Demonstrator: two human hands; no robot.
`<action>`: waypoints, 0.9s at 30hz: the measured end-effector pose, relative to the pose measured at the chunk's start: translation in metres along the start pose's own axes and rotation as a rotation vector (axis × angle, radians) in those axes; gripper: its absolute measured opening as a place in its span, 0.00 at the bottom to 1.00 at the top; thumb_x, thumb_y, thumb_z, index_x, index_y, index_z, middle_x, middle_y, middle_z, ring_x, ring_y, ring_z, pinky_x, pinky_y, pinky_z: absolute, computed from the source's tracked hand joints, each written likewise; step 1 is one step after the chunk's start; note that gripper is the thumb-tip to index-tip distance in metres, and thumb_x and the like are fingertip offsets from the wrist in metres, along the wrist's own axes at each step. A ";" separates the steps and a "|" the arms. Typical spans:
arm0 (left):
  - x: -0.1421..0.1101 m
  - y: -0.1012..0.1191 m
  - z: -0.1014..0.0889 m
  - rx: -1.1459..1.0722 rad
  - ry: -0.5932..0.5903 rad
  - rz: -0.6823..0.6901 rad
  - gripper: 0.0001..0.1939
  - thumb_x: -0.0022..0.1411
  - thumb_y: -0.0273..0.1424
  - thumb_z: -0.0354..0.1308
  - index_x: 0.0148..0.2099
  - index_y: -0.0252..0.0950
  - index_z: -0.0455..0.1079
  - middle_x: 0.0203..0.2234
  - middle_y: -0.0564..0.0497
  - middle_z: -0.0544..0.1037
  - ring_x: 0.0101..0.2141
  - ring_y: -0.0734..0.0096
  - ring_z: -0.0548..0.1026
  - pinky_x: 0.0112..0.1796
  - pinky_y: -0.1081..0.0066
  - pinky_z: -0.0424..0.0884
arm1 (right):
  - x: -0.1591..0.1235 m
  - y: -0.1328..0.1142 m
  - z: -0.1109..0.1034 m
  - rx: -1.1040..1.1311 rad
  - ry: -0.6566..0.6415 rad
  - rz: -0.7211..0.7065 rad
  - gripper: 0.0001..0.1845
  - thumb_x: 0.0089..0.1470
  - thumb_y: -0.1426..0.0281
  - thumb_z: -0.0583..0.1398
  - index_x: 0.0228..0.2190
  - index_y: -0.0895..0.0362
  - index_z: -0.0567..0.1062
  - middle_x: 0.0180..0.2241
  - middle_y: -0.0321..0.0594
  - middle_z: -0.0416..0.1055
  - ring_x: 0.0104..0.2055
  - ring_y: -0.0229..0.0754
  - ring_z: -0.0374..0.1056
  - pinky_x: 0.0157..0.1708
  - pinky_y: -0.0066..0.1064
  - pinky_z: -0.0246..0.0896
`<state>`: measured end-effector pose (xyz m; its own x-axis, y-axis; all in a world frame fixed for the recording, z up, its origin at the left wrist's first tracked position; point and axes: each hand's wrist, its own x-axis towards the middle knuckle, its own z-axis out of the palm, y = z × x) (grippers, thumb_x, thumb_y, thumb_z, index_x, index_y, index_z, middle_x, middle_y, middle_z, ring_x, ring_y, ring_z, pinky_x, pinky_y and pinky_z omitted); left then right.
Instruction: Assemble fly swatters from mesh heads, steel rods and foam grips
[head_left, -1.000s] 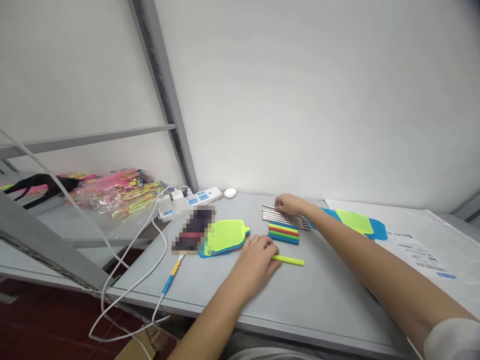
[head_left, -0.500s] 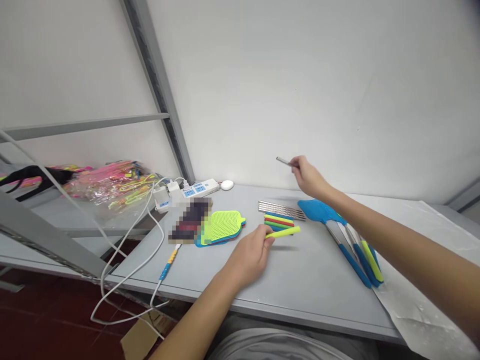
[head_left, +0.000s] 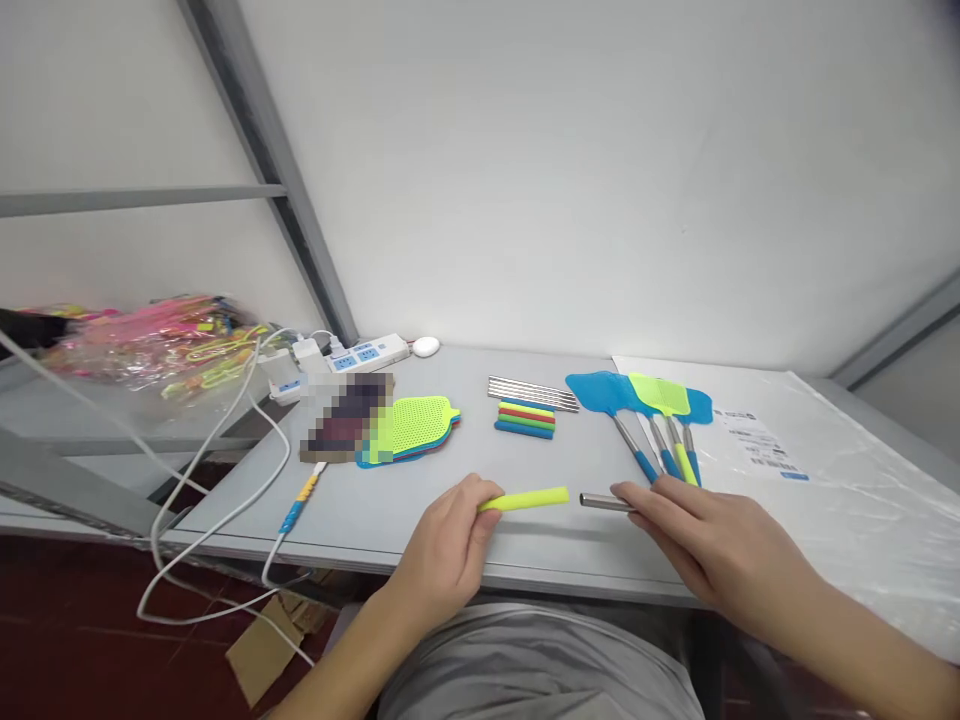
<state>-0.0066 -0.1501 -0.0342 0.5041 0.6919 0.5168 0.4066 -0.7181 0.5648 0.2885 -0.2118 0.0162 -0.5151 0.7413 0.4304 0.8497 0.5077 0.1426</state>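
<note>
My left hand [head_left: 446, 545] is closed on a yellow-green foam sleeve [head_left: 529, 499], held level above the grey table's front edge [head_left: 420, 545]. My right hand [head_left: 701, 535] pinches a thin metal rod [head_left: 604, 502] whose tip points at the sleeve's open end, a small gap apart. Further back lie a row of metal rods [head_left: 532, 392], a stack of coloured foam sleeves [head_left: 526, 418] and a pile of mesh swatter heads [head_left: 416, 425]. Several assembled swatters [head_left: 660, 410] lie to the right.
A white power strip [head_left: 360, 356] with plugs and trailing cables sits at the back left, beside a blurred dark object [head_left: 346, 428]. A bag of coloured items [head_left: 150, 335] rests on the left shelf. White plastic sheeting [head_left: 825, 470] covers the table's right side.
My right hand lifted a metal rod from the row and brought it down toward me. My left hand raised the yellow-green sleeve off the table; both now meet near the front edge.
</note>
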 end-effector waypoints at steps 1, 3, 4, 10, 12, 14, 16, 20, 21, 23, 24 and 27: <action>-0.002 0.001 0.002 -0.016 -0.001 0.008 0.08 0.72 0.27 0.42 0.49 0.40 0.60 0.32 0.53 0.67 0.31 0.70 0.67 0.34 0.70 0.64 | -0.003 -0.007 0.000 0.010 0.020 0.033 0.15 0.67 0.70 0.50 0.52 0.54 0.68 0.29 0.35 0.68 0.22 0.37 0.59 0.21 0.31 0.45; -0.005 0.001 0.006 -0.044 -0.002 0.020 0.09 0.72 0.26 0.43 0.50 0.40 0.61 0.33 0.52 0.66 0.32 0.70 0.66 0.34 0.70 0.63 | -0.006 -0.019 0.004 0.006 0.072 0.093 0.14 0.67 0.70 0.51 0.52 0.54 0.69 0.28 0.35 0.67 0.22 0.36 0.59 0.21 0.31 0.45; -0.006 0.000 0.008 -0.060 0.007 0.021 0.09 0.71 0.25 0.43 0.50 0.39 0.61 0.33 0.52 0.66 0.32 0.70 0.66 0.35 0.70 0.63 | -0.007 -0.025 0.006 0.005 0.095 0.113 0.14 0.66 0.70 0.51 0.51 0.55 0.69 0.27 0.35 0.67 0.22 0.36 0.59 0.22 0.31 0.45; -0.006 -0.004 0.013 -0.185 0.057 0.012 0.10 0.72 0.26 0.43 0.50 0.39 0.62 0.34 0.52 0.66 0.33 0.71 0.65 0.35 0.70 0.62 | -0.014 -0.041 0.024 0.032 0.204 0.227 0.12 0.64 0.72 0.56 0.49 0.57 0.73 0.27 0.36 0.69 0.25 0.37 0.63 0.25 0.31 0.47; -0.005 -0.005 0.011 -0.227 0.067 -0.039 0.10 0.73 0.27 0.42 0.50 0.40 0.63 0.33 0.52 0.65 0.32 0.71 0.65 0.35 0.70 0.62 | -0.019 -0.037 0.027 0.021 0.222 0.235 0.12 0.63 0.72 0.57 0.48 0.57 0.74 0.27 0.36 0.69 0.26 0.37 0.63 0.26 0.31 0.47; -0.005 -0.006 0.010 -0.246 0.074 -0.085 0.10 0.73 0.27 0.42 0.49 0.40 0.63 0.33 0.52 0.65 0.32 0.71 0.66 0.35 0.70 0.62 | -0.024 -0.031 0.028 0.027 0.228 0.237 0.13 0.63 0.72 0.58 0.48 0.57 0.74 0.27 0.36 0.70 0.26 0.37 0.63 0.27 0.31 0.48; -0.005 -0.005 0.009 -0.234 0.081 -0.097 0.10 0.73 0.28 0.42 0.49 0.39 0.64 0.33 0.52 0.66 0.32 0.71 0.66 0.35 0.70 0.62 | -0.027 -0.026 0.028 0.042 0.232 0.223 0.13 0.63 0.72 0.58 0.49 0.56 0.74 0.27 0.36 0.70 0.26 0.37 0.63 0.27 0.31 0.49; -0.005 -0.003 0.010 -0.198 0.076 -0.078 0.09 0.73 0.27 0.44 0.49 0.39 0.64 0.34 0.52 0.67 0.33 0.71 0.67 0.36 0.70 0.62 | -0.029 -0.027 0.029 0.080 0.229 0.179 0.14 0.63 0.72 0.58 0.49 0.56 0.75 0.28 0.37 0.71 0.27 0.37 0.62 0.28 0.31 0.49; -0.005 -0.003 0.011 -0.195 0.072 -0.069 0.09 0.72 0.27 0.44 0.49 0.39 0.64 0.34 0.52 0.67 0.33 0.71 0.67 0.36 0.70 0.63 | -0.029 -0.029 0.030 0.085 0.226 0.169 0.14 0.63 0.72 0.58 0.49 0.56 0.75 0.28 0.37 0.71 0.27 0.37 0.62 0.28 0.31 0.49; -0.006 -0.002 0.013 -0.189 0.082 -0.043 0.09 0.72 0.27 0.44 0.50 0.39 0.64 0.33 0.52 0.67 0.33 0.72 0.67 0.36 0.70 0.63 | -0.028 -0.033 0.032 0.094 0.221 0.148 0.14 0.62 0.72 0.59 0.49 0.56 0.75 0.28 0.37 0.71 0.27 0.37 0.62 0.28 0.31 0.49; -0.008 -0.003 0.014 -0.189 0.090 -0.029 0.10 0.72 0.27 0.45 0.50 0.40 0.64 0.33 0.52 0.67 0.32 0.72 0.67 0.35 0.70 0.63 | -0.028 -0.034 0.033 0.100 0.218 0.138 0.14 0.63 0.72 0.59 0.49 0.56 0.75 0.28 0.37 0.71 0.27 0.37 0.62 0.28 0.31 0.49; -0.012 -0.004 0.017 -0.217 0.118 -0.014 0.10 0.72 0.27 0.45 0.51 0.40 0.65 0.33 0.52 0.67 0.33 0.71 0.67 0.35 0.70 0.63 | -0.026 -0.036 0.035 0.121 0.214 0.119 0.14 0.63 0.73 0.58 0.49 0.57 0.75 0.28 0.37 0.71 0.28 0.38 0.63 0.28 0.31 0.49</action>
<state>-0.0013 -0.1569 -0.0530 0.4017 0.7146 0.5727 0.2330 -0.6846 0.6907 0.2674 -0.2344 -0.0311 -0.3657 0.6958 0.6182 0.8767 0.4806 -0.0223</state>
